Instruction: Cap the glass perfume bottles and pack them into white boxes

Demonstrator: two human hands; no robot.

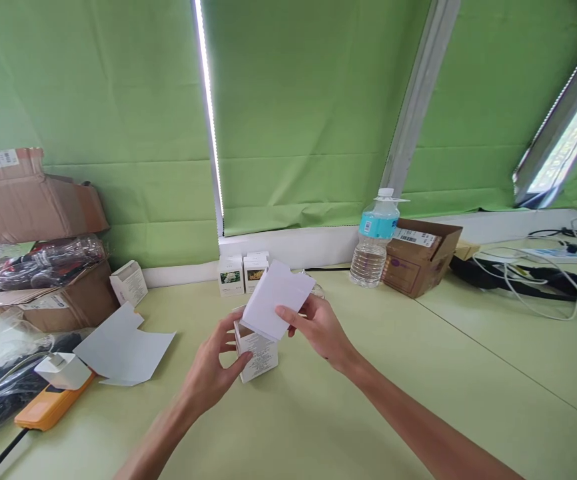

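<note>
My left hand (pixel 214 369) grips a small white box (pixel 260 358) with fine print on its front, which stands on the table. Above the box, my right hand (pixel 322 330) pinches a folded white paper (pixel 279 300) between thumb and fingers. The paper tilts over the box top and covers part of its opening, so I cannot tell whether its lower edge is inside. Just behind stand two small white boxes with flower pictures, a left one (pixel 231 275) and a right one (pixel 255 270). Something clear behind the paper is mostly hidden.
A water bottle (pixel 374 240) and a brown carton (pixel 421 257) stand at the back right, near white cables (pixel 543 287). On the left lie cut white paper (pixel 123 350), an orange power strip (pixel 53 403), bagged items and stacked cartons (pixel 33 200). Another white box (pixel 129 283) leans there.
</note>
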